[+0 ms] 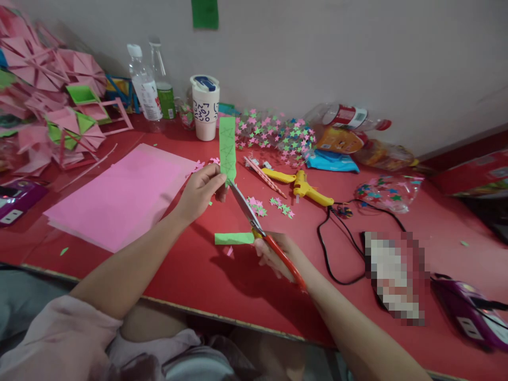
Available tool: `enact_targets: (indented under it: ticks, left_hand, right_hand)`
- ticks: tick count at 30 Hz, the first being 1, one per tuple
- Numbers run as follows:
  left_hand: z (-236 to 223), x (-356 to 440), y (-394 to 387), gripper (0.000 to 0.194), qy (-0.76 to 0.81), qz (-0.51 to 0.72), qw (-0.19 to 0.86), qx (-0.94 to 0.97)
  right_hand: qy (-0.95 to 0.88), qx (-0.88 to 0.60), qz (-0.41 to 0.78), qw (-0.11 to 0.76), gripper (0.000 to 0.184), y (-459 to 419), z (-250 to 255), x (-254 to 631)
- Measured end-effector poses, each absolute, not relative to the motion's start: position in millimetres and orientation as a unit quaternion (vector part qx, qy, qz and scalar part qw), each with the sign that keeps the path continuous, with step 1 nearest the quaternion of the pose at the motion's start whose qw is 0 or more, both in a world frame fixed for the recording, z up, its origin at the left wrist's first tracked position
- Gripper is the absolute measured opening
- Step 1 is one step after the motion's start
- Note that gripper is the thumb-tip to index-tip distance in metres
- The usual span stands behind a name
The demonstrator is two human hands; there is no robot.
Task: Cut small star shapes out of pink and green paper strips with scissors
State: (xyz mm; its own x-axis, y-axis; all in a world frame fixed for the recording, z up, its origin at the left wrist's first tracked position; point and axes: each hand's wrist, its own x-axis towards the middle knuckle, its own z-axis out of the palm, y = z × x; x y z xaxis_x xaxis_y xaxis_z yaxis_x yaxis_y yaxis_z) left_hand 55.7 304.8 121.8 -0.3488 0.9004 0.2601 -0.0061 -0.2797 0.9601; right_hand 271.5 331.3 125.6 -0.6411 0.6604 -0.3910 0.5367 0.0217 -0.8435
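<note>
My left hand (202,191) pinches the lower end of an upright green paper strip (227,148), which has star outlines drawn on it in dark lines. In my right hand (278,256) is a pair of scissors (282,256) with red handles. Their blade tips reach the bottom of the strip, close to my left fingertips. Under the scissors lies another green paper strip (233,238), its right end hidden by my right hand. Small pink and green paper stars (282,207) lie beyond the scissors.
Pink paper sheets (123,196) lie to the left. Behind stand a tumbler (205,108) and bottles (145,90). A yellow glue gun (309,190), a black cord (323,243) and a bag of stars (389,193) are on the right. Folded pink paper (47,79) piles up far left.
</note>
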Motion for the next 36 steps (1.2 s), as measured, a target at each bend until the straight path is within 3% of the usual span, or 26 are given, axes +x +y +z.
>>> enact_targets:
  ticks: [21,36]
  left_hand:
    - [120.5,56.3,304.8,0.018,0.489,0.661,0.35,0.449]
    - [117.6,58.8,304.0,0.011,0.477,0.67,0.341,0.455]
  right_hand:
    - [-0.705,-0.428,0.564,0.026,0.05,339.2,113.9,272.7]
    - [-0.717,-0.359,0.593,0.067,0.047,334.4,115.7,274.9]
